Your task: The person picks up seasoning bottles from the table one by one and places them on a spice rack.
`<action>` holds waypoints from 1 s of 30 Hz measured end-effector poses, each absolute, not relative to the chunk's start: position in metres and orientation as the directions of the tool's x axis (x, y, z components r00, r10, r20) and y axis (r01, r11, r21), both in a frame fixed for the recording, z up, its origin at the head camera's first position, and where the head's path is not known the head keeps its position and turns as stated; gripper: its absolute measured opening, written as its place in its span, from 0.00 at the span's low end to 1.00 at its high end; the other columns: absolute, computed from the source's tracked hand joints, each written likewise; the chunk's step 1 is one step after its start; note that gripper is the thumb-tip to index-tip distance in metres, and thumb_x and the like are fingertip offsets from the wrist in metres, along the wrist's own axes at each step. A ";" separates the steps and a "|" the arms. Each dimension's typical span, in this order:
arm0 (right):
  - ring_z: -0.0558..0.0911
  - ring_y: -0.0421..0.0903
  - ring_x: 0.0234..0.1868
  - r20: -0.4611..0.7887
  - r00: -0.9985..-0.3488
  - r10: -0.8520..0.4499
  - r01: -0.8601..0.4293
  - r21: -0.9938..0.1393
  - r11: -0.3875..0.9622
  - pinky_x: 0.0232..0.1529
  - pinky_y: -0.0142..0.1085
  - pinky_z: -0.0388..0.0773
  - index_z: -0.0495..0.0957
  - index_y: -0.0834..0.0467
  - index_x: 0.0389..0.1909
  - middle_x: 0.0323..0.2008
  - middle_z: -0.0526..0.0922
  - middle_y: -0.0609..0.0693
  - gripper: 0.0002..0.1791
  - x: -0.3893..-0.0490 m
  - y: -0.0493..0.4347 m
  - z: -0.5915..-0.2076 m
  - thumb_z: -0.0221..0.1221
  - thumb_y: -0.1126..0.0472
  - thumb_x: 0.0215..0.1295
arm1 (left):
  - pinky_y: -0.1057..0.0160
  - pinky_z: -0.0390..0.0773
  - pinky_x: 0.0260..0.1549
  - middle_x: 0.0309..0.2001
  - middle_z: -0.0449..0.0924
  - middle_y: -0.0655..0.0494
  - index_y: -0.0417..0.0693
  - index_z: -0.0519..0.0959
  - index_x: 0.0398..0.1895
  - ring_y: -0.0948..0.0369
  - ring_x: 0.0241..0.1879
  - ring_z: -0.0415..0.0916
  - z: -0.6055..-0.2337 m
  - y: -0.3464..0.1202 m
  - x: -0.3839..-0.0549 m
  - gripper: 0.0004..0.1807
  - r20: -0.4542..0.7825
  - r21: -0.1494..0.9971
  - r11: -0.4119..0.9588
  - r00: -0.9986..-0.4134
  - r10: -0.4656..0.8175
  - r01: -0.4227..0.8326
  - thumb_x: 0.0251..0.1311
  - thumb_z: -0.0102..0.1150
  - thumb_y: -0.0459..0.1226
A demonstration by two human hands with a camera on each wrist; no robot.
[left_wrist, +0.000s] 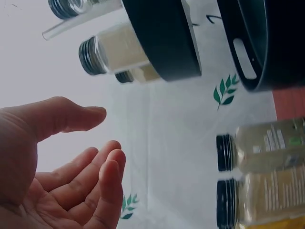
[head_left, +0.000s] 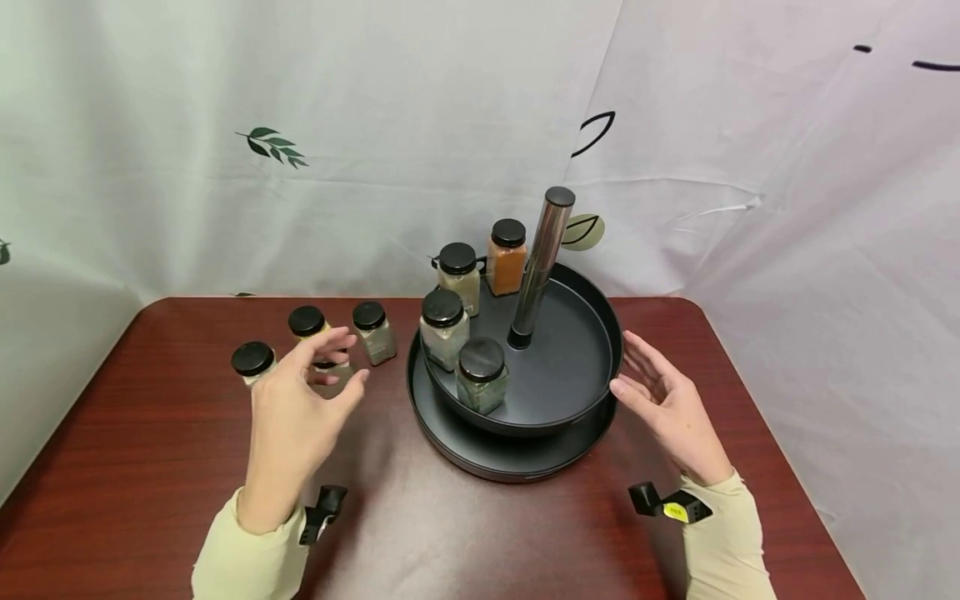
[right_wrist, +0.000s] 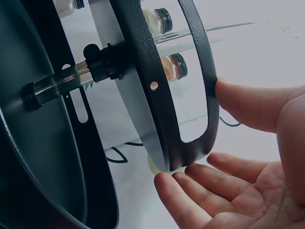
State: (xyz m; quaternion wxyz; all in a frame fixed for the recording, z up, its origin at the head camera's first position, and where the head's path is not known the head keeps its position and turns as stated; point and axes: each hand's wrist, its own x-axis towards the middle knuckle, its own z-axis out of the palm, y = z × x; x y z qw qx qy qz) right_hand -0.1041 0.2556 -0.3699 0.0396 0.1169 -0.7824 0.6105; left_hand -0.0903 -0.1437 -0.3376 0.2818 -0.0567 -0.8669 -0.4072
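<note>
A black two-tier round tray stands on the table, its upper tier (head_left: pixel 573 358) above the lower tier (head_left: pixel 510 462), with a metallic centre post (head_left: pixel 542 262). Four-sided glass spice jars with black lids sit along the upper tier's left side: an orange-filled jar (head_left: pixel 507 265), two pale ones (head_left: pixel 460 283) and a green-filled jar (head_left: pixel 482 387). The right hand (head_left: pixel 675 412) touches the upper tier's right rim with its thumb; its fingers extend beside the outer wall. To the left, the left hand (head_left: pixel 300 408) hovers near loose jars, fingers spread from the thumb, holding nothing.
Several loose spice jars stand at the table's back left, among them one greyish jar (head_left: pixel 377 342) and one at the far left (head_left: pixel 253 360); the left hand partly covers some. A white leaf-patterned curtain (head_left: pixel 420 100) hangs behind the reddish-brown table (head_left: pixel 450 550).
</note>
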 end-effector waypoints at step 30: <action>0.71 0.47 0.70 0.195 -0.966 -0.168 -0.234 -0.937 0.258 0.60 0.32 0.73 0.58 0.59 0.77 0.76 0.60 0.57 0.38 -0.103 0.256 -0.369 0.62 0.70 0.68 | 0.71 0.65 0.46 0.59 0.79 0.50 0.50 0.74 0.69 0.86 0.38 0.60 -0.359 -0.240 -0.105 0.36 0.358 0.691 0.713 -0.800 -0.481 -0.120 0.55 0.74 0.40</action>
